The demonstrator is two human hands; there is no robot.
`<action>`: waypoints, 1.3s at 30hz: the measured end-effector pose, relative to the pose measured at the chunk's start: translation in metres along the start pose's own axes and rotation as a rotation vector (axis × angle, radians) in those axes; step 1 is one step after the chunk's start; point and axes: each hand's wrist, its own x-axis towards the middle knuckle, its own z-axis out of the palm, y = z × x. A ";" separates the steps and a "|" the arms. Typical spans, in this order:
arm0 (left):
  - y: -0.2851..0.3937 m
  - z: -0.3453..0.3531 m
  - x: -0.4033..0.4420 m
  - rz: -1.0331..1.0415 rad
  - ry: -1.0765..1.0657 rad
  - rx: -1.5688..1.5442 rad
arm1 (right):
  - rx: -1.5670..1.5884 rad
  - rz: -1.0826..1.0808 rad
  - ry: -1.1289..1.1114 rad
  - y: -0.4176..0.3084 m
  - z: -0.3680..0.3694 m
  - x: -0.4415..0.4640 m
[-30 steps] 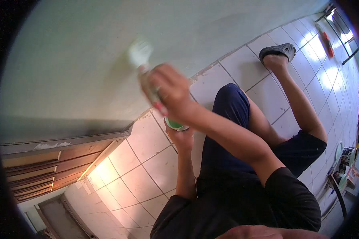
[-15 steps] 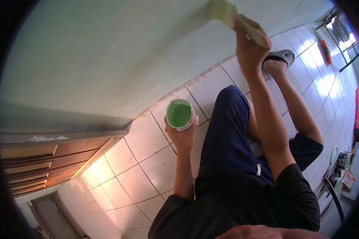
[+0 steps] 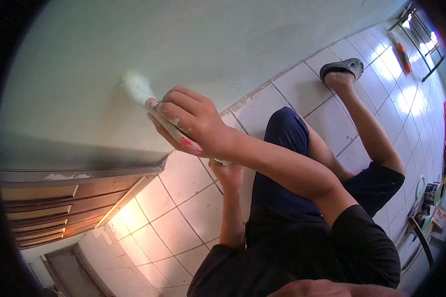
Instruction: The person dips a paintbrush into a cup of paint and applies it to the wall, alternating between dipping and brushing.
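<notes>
My right hand point(image 3: 198, 119) is closed round the handle of a paintbrush point(image 3: 138, 88). The handle is pale with a red patch near its end, and whitish paint marks my fingers. The bristles, blurred by motion, are at the pale green wall point(image 3: 193, 44); whether they press on it I cannot make out. Behind my right forearm, my left hand point(image 3: 229, 175) holds a tub of green paint point(image 3: 224, 162). Only a sliver of the tub's rim shows now, and the fingers round it are mostly hidden.
White tiles point(image 3: 188, 213) cover the floor, meeting the wall along a chipped edge. A slatted wooden door point(image 3: 59, 203) is at the left. My foot in a grey clog point(image 3: 343, 69) rests near the wall. Several small items lie at the right, near a mirror point(image 3: 421, 188).
My right hand has swung the paintbrush left and down along the wall, from upper right to left of centre. My right forearm now crosses in front of the tub, which stays in my left hand.
</notes>
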 end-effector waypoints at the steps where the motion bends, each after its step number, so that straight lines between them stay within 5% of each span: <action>1: 0.004 0.001 0.001 0.043 0.012 0.030 | 0.076 -0.004 0.003 -0.001 -0.001 0.002; 4: 0.006 0.001 0.004 -0.040 -0.038 0.007 | -0.085 -0.114 0.125 0.038 -0.030 0.014; 11: 0.023 0.002 0.004 -0.144 -0.033 -0.019 | -0.416 0.094 0.371 0.111 -0.161 0.031; 16: 0.020 0.000 0.003 -0.128 -0.047 -0.006 | -0.832 -0.086 0.552 0.105 -0.173 0.040; 26: -0.002 -0.006 -0.007 -0.069 -0.061 0.148 | -0.024 -0.042 0.108 -0.011 0.001 0.033; 31: 0.015 0.001 -0.002 -0.058 -0.033 0.159 | -0.004 -0.087 0.153 0.049 -0.047 0.039; 33: 0.013 0.003 -0.001 -0.087 -0.040 0.090 | 0.027 0.069 0.313 0.082 -0.083 0.043; 37: 0.021 0.005 0.002 -0.086 -0.019 0.033 | -0.455 -0.112 0.293 0.122 -0.179 0.058; 39: 0.020 0.004 0.000 -0.093 -0.034 0.011 | -0.611 0.181 0.410 0.107 -0.199 0.064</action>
